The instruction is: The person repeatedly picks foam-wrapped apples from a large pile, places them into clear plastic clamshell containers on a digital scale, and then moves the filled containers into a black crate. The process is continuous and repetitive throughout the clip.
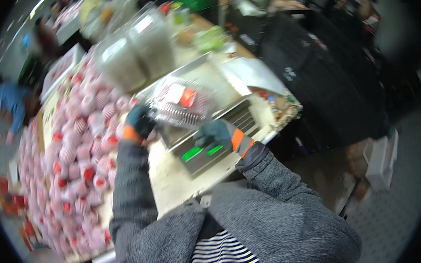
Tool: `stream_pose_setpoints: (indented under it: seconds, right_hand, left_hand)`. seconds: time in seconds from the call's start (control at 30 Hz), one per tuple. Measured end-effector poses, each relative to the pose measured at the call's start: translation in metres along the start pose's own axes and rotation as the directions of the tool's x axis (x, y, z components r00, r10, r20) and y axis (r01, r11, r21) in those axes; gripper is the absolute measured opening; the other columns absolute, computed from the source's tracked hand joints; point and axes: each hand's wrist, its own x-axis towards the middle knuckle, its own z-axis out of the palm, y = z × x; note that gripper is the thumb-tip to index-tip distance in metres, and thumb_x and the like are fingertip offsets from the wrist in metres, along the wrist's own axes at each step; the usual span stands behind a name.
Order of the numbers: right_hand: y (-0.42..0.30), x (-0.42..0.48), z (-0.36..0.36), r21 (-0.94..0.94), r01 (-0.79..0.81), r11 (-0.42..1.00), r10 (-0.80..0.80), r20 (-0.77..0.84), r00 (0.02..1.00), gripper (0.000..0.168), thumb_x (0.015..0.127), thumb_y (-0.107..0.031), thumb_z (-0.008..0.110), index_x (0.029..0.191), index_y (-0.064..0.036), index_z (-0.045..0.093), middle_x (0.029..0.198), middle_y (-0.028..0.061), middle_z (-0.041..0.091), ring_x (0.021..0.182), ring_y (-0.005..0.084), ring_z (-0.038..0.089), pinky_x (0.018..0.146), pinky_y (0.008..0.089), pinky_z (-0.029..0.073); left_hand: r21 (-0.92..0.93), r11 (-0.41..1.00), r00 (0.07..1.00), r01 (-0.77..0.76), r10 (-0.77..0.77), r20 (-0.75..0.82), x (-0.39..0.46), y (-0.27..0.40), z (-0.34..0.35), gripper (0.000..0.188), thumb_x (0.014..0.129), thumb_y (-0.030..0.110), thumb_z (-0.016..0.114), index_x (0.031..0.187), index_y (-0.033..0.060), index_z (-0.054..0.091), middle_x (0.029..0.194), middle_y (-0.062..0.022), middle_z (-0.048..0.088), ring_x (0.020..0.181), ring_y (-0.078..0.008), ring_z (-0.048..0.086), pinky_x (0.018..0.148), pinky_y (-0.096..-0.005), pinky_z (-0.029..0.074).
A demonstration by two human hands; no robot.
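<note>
A clear plastic clamshell box [182, 102] with red fruit in pink foam nets sits over the metal pan [228, 76] of a digital scale [201, 158]. My left hand [140, 123], in a dark green glove with an orange cuff, is at the box's left edge; blur hides whether its fingers grip it. My right hand [216, 135], gloved alike, is at the box's lower right corner, above the scale's green displays, with fingers curled. Whether it holds the box's edge cannot be made out.
Many red fruits in pink foam nets [82, 149] cover the table's left side. Stacked clear plastic containers [137, 50] stand behind the scale. Black crates [313, 75] are at the right. A person in blue [10, 102] is at the far left, others farther back.
</note>
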Motion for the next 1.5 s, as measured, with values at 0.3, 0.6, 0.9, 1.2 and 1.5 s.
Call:
stream_pose_setpoints:
  seconds: [0.3, 0.6, 0.9, 1.2, 1.5]
  right_hand:
    - [-0.036, -0.094, -0.081, 0.537, 0.678, 0.502, -0.754, -0.112, 0.647, 0.063, 0.089, -0.039, 0.052, 0.141, -0.011, 0.028, 0.138, 0.0123, 0.036, 0.125, 0.0260, 0.037, 0.103, 0.0417, 0.036]
    - [-0.223, -0.292, -0.249, -0.242, 0.753, 0.611, -0.635, -0.718, 0.285, 0.053, 0.083, -0.036, 0.061, 0.130, -0.017, 0.047, 0.131, 0.0102, 0.048, 0.115, 0.0332, 0.049, 0.093, 0.0606, 0.037]
    - [-0.251, -0.290, -0.476, -0.142, 0.144, 0.979, -0.150, -0.987, 0.049, 0.045, 0.077, -0.042, 0.066, 0.113, -0.015, 0.061, 0.105, 0.0147, 0.062, 0.088, 0.0382, 0.059, 0.073, 0.0618, 0.043]
    - [-0.226, -0.262, -0.556, -0.302, -0.953, 0.010, -0.300, -0.910, 0.285, 0.041, 0.078, -0.037, 0.066, 0.109, -0.011, 0.064, 0.108, 0.0133, 0.063, 0.102, 0.0332, 0.059, 0.081, 0.0410, 0.047]
    - [-0.334, -0.185, -0.407, -0.771, 0.020, 0.637, -0.635, -0.509, 0.581, 0.032, 0.085, -0.024, 0.065, 0.110, -0.005, 0.060, 0.088, 0.0062, 0.063, 0.073, 0.0109, 0.060, 0.067, 0.0230, 0.049]
  left_hand:
    - [-0.931, 0.353, 0.993, 0.098, -0.095, 0.068, 0.119, 0.216, 0.000, 0.040, 0.072, 0.007, 0.063, 0.110, 0.0002, 0.054, 0.142, -0.0154, 0.033, 0.126, -0.0247, 0.040, 0.103, -0.0384, 0.032]
    - [-0.873, 0.124, 0.813, 0.472, -0.443, 0.377, 0.105, 0.209, 0.051, 0.037, 0.087, 0.008, 0.058, 0.122, -0.0027, 0.051, 0.106, -0.0081, 0.061, 0.097, -0.0146, 0.057, 0.087, -0.0267, 0.044]
    - [-0.795, 0.070, 0.611, 0.603, -0.681, 0.403, 0.049, 0.208, 0.069, 0.027, 0.089, 0.017, 0.058, 0.108, -0.0024, 0.060, 0.091, -0.0085, 0.065, 0.078, -0.0145, 0.060, 0.072, -0.0265, 0.048]
    - [-0.754, -0.062, 0.445, 0.654, -0.774, 0.450, 0.036, 0.239, 0.101, 0.024, 0.089, 0.021, 0.059, 0.101, -0.0002, 0.063, 0.087, -0.0081, 0.066, 0.076, -0.0136, 0.061, 0.068, -0.0252, 0.050]
    - [-0.747, 0.135, 0.562, 0.651, -0.748, 0.354, 0.007, 0.234, 0.076, 0.018, 0.089, 0.016, 0.059, 0.096, -0.0009, 0.061, 0.078, 0.0036, 0.057, 0.070, -0.0032, 0.047, 0.061, -0.0209, 0.041]
